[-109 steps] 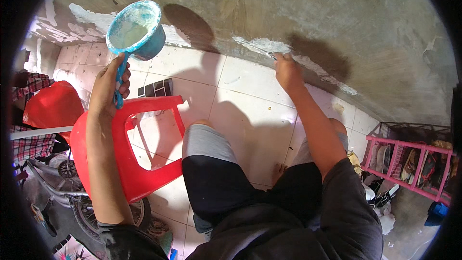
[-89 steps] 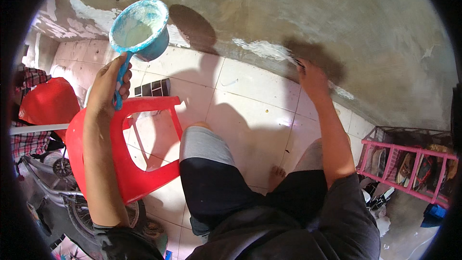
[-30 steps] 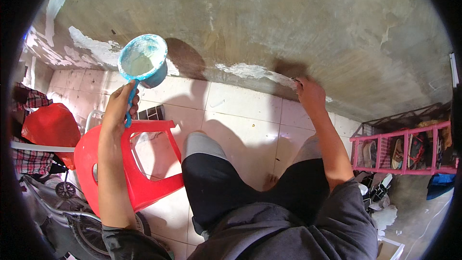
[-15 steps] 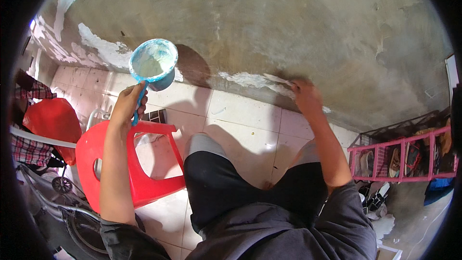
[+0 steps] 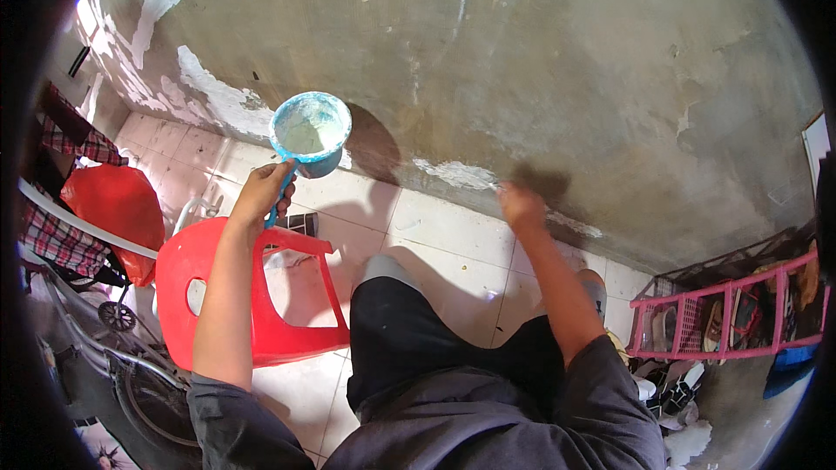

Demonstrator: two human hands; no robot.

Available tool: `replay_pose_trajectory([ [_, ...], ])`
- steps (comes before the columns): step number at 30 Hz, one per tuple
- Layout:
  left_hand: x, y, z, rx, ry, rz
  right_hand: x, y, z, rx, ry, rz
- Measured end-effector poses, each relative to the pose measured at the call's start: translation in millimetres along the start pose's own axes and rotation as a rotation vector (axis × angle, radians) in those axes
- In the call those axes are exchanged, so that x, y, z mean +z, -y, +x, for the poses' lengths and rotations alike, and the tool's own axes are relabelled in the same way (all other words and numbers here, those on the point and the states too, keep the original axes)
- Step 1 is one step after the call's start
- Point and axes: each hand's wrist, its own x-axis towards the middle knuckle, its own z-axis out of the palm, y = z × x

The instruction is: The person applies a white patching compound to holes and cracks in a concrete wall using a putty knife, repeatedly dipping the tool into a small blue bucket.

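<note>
Fingers of left hand wrapped tight round the blue handle of a blue scoop cup, cup held up in front of the wall, mouth facing the camera, whitish paste inside and smeared on its rim; handle runs down from the cup into the fist; cup throws a dark shadow on the wall just to its right; right hand raised against the base of the concrete wall, motion-blurred, so can't tell if its fingers are apart or together, nor whether they hold anything; hand sits right by a white plaster patch along the wall foot, at the joint with the floor; more white patches on the wall further left, above the cup; person squats facing the wall, dark shorts and dark grey shirt, both bare forearms coming up from the lower edge; white tiled floor under the knees; red plastic chair just beside the left forearm, lying tipped on the floor; small dark floor drain grate just under the left hand; red bag and a checked cloth at far left, with a wheeled frame near the lower left; pink rack with shoes at far right, well apart from the hands
</note>
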Motion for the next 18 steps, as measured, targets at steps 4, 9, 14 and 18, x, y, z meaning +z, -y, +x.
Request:
replay_pose_trajectory([
  [4, -3.3, 6.9, 1.7, 0.007, -0.012, 0.01, -58.6, -26.4, -4.7, 0.001, -0.112, 0.1],
  [9, -1.0, 0.2, -6.8, -0.014, -0.002, -0.021, -113.8, -8.1, -17.6, 0.034, 0.015, 0.076],
  [14, 0.6, -1.7, -4.0, -0.026, 0.022, -0.018, -1.0, 10.1, -12.6, -0.108, 0.084, 0.043],
  [18, 2.3, -5.1, -4.1, -0.021, 0.026, -0.032, 36.0, 22.6, 2.1, -0.052, 0.119, 0.048],
])
